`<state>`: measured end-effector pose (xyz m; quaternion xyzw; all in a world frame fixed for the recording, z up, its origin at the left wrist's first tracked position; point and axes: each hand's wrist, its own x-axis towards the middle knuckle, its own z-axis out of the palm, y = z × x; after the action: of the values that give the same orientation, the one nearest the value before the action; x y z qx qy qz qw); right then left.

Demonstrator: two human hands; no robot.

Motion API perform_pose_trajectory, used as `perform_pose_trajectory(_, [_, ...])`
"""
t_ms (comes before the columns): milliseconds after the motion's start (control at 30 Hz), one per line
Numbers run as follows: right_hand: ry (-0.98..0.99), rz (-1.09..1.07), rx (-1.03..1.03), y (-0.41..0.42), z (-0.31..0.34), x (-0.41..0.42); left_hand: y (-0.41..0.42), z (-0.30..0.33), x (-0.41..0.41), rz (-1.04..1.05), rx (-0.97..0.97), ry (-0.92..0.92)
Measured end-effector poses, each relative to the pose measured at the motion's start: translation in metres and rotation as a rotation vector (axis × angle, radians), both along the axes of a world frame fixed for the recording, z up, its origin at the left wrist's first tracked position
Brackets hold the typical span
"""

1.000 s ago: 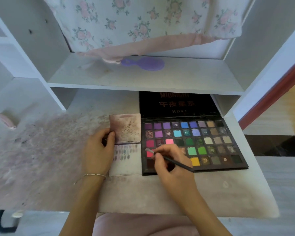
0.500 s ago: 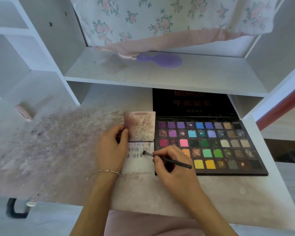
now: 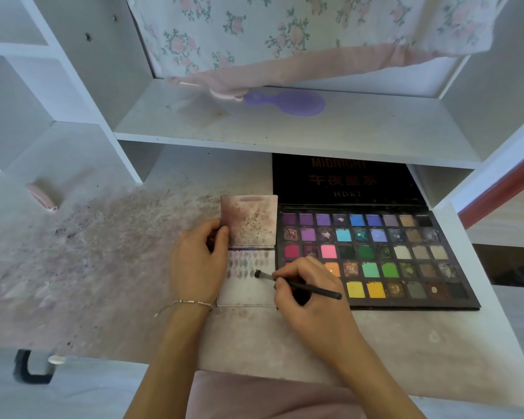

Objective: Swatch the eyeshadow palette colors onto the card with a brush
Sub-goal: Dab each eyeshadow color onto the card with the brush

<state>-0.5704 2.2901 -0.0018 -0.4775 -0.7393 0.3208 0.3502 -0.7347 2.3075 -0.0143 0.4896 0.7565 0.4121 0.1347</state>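
A black eyeshadow palette [image 3: 406, 258] lies open on the desk, with several rows of coloured pans and its lid propped at the back. Left of it lies a stained folded white card [image 3: 248, 290] with rows of small colour smudges on its lower half. My left hand [image 3: 198, 261] presses down on the card's left edge. My right hand [image 3: 312, 300] grips a thin black brush [image 3: 300, 286] like a pen; its tip rests on the card just below the smudges. My right hand hides the palette's lower left pans.
A white shelf [image 3: 285, 128] overhangs the desk's back, carrying a purple hairbrush [image 3: 288, 101] and floral cloth [image 3: 285, 40]. Powder stains cover the desk [image 3: 103, 252] on the left. A small pink object [image 3: 41, 196] lies far left. White cubby walls stand left and right.
My right hand moved the brush from the palette's lower left pans leftward onto the card. My left hand stayed on the card. The camera view shifted slightly left.
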Motion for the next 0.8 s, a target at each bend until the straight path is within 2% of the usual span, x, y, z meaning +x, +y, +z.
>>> perform_pose_trajectory(667, [0.006,-0.003,0.003,-0.0001,-0.0013,-0.0002,0.0004,-0.0014,0.0000,0.013,-0.004,0.016])
perform_pose_trajectory(800, [0.084,-0.033,0.013,0.0013,-0.0015,-0.0001,0.0005,-0.0009,-0.0002,0.011,-0.010,0.018])
